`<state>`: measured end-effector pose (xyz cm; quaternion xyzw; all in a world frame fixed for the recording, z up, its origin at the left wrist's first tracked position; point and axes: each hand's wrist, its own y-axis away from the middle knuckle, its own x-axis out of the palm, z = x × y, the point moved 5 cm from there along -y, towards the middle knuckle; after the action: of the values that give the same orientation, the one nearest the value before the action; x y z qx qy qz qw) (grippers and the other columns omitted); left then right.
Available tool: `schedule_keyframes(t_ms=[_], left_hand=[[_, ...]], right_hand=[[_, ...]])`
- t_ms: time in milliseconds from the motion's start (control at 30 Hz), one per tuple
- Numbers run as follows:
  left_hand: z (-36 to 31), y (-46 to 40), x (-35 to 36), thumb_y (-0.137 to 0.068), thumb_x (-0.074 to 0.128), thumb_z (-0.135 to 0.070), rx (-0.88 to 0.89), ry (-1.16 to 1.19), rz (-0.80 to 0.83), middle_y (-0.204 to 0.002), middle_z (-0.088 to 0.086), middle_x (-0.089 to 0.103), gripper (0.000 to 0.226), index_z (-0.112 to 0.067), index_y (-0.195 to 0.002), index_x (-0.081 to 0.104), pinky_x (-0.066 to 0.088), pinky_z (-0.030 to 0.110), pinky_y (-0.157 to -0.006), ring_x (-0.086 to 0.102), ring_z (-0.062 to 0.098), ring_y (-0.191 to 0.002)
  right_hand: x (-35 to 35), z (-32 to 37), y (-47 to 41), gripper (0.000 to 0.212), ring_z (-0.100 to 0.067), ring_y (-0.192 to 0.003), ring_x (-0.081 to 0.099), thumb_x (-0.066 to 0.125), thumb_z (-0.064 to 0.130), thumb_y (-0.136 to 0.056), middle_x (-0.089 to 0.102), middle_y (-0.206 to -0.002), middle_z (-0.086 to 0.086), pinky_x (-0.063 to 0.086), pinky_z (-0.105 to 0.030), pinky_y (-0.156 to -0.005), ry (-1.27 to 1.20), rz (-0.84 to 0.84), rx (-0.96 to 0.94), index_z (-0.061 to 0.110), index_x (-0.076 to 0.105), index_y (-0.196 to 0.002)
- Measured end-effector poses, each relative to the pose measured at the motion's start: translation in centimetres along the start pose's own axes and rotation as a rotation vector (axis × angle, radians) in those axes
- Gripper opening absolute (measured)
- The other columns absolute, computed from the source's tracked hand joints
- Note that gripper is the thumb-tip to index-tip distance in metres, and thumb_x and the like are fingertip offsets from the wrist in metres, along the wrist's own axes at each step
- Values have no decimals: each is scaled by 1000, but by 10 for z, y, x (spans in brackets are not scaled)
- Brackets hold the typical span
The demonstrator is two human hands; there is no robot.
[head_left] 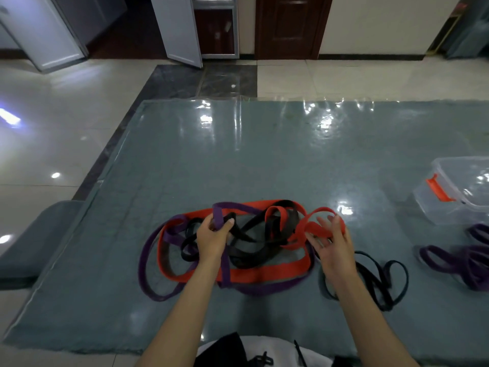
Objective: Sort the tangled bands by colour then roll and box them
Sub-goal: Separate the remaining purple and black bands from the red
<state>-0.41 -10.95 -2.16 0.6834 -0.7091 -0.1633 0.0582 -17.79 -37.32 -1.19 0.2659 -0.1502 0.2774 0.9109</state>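
I am seeing the left hand (pixel 213 238) pinching a purple fabric band (pixel 218 218) in the red-black-purple tangle (pixel 264 271) lying mid-table; the right hand (pixel 334 246), fingers spread, is touching a red loop (pixel 321 230).

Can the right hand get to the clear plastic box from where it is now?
Probably yes. The right hand is open at the red band, and only bare mat lies between it and the box.

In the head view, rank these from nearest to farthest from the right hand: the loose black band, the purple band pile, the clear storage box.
From the right hand:
1. Loose black band, lying just beside the wrist, on its right.
2. Purple band pile, farther right near the mat's edge.
3. Clear storage box, far right and farther up the mat, orange latch facing in.
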Motion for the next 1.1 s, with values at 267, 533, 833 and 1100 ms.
schedule_keyframes(t_ms=[267,533,833,1100], left_hand=[[-12,-33,20,-99,72,-15,-111,165,133,-105,8,78,12,-16,-111,75,61,39,-91,74,24,-96],[24,-49,10,-90,84,-16,-464,297,27,-58,4,67,16,-12,-87,68,57,28,-59,63,16,-50],[-2,-46,-2,-93,72,-5,-134,161,71,-88,5,70,5,-5,-93,67,60,32,-80,69,17,-87],[-42,-9,6,-88,62,20,199,-5,364,-90,-7,78,34,-12,-78,56,55,21,-81,70,2,-84]], right_hand=[[20,-4,-26,37,-21,-111,73,74,13,-97,73,-119,0,60,-37,-93,348,48,-119,24,65,-132],[14,-28,-56,29,-38,-105,72,81,7,-90,75,-113,-20,59,-55,-98,575,-83,-134,9,69,-117],[22,-15,-49,51,-40,-126,56,86,24,-86,61,-132,-21,45,-54,-110,1055,-136,-303,8,67,-131],[77,2,5,26,-27,-119,64,71,0,-95,70,-121,-5,44,-22,-106,1008,103,-675,23,75,-106]])
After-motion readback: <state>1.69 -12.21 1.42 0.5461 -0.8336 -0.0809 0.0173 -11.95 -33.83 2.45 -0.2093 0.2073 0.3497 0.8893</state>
